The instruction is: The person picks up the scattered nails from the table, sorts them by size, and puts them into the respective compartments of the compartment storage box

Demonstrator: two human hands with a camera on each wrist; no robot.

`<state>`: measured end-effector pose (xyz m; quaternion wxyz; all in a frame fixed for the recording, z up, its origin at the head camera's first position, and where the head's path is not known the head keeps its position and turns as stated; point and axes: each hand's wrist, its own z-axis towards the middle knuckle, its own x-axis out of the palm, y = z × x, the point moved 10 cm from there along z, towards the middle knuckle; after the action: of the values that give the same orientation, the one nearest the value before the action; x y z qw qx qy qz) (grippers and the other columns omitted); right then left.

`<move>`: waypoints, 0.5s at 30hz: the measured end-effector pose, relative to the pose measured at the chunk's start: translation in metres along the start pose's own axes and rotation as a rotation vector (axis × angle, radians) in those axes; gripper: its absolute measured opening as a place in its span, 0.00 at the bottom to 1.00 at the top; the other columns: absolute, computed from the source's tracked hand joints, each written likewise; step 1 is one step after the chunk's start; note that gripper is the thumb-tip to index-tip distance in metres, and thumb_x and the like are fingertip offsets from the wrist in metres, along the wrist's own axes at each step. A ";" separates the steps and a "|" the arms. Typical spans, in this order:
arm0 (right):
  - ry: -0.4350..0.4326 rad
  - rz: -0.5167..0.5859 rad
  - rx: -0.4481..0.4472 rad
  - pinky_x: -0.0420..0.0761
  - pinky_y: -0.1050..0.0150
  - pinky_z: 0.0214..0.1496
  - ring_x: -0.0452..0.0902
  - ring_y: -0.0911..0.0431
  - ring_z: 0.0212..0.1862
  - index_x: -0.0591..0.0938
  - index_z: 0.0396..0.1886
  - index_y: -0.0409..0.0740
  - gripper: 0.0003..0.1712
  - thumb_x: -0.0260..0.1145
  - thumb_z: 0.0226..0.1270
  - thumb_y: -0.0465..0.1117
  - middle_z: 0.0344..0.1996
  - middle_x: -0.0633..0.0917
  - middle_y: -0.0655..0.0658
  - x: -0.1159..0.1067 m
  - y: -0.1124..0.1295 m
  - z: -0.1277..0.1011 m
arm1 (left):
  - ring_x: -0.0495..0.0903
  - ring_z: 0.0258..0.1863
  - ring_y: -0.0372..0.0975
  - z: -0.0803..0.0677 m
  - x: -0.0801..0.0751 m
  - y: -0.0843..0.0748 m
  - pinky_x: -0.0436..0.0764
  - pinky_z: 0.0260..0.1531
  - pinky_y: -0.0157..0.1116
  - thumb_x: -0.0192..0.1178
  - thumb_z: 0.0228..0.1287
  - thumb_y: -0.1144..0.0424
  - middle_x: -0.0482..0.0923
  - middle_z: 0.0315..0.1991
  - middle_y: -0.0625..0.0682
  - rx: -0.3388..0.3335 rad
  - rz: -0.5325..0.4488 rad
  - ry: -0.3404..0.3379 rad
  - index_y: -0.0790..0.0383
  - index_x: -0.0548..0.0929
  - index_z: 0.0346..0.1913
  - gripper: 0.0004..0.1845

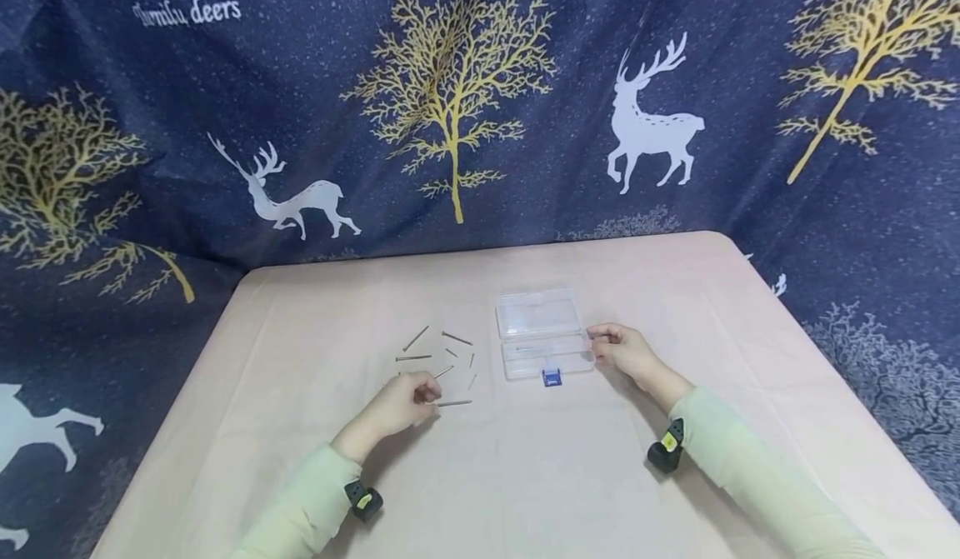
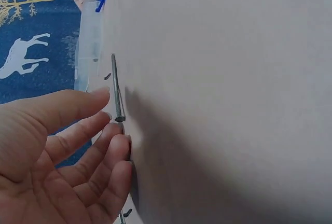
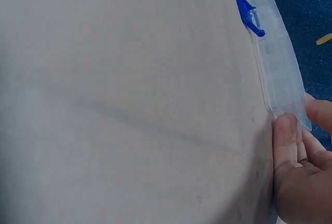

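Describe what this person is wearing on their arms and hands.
Both arms wear pale green long sleeves. A small black device with a yellow mark sits at each wrist: left, right. The left hand and right hand are bare.

**Table layout**

The table (image 1: 315,459) fills the lower half of the frame, with the curtain (image 1: 480,109) behind it. The open box (image 1: 542,334) sits at centre, its clasp (image 1: 552,377) on the near edge. The nails (image 1: 442,357) lie scattered just left of it. The left hand (image 1: 401,405) rests below the nails, touching the nearest nail (image 1: 453,403). The right hand (image 1: 626,351) touches the box's right end.
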<state>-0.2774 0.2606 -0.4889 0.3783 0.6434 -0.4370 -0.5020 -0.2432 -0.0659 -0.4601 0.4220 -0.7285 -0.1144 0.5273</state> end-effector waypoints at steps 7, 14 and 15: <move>0.031 0.062 -0.019 0.82 0.72 0.40 0.76 0.65 0.34 0.67 0.58 0.19 0.27 0.57 0.61 0.29 0.45 0.79 0.29 0.003 0.001 0.000 | 0.75 0.31 0.38 0.001 0.002 0.005 0.78 0.28 0.27 0.63 0.50 0.74 0.79 0.31 0.53 -0.019 0.030 -0.024 0.67 0.80 0.36 0.08; 0.038 0.097 -0.009 0.82 0.73 0.40 0.78 0.66 0.34 0.65 0.59 0.18 0.27 0.57 0.62 0.30 0.48 0.79 0.29 0.003 0.002 0.000 | 0.76 0.29 0.36 0.001 -0.002 0.002 0.78 0.33 0.32 0.63 0.47 0.76 0.79 0.27 0.50 -0.004 0.087 -0.063 0.65 0.80 0.31 0.07; 0.040 0.097 -0.006 0.82 0.73 0.40 0.78 0.66 0.34 0.65 0.59 0.18 0.27 0.57 0.63 0.30 0.49 0.79 0.29 0.003 0.002 0.000 | 0.75 0.29 0.36 0.001 -0.003 0.001 0.77 0.33 0.31 0.63 0.47 0.76 0.79 0.26 0.49 -0.003 0.095 -0.066 0.65 0.80 0.30 0.06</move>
<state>-0.2773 0.2575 -0.4879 0.4127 0.6303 -0.4586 -0.4712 -0.2454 -0.0677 -0.4592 0.3917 -0.7159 -0.0943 0.5703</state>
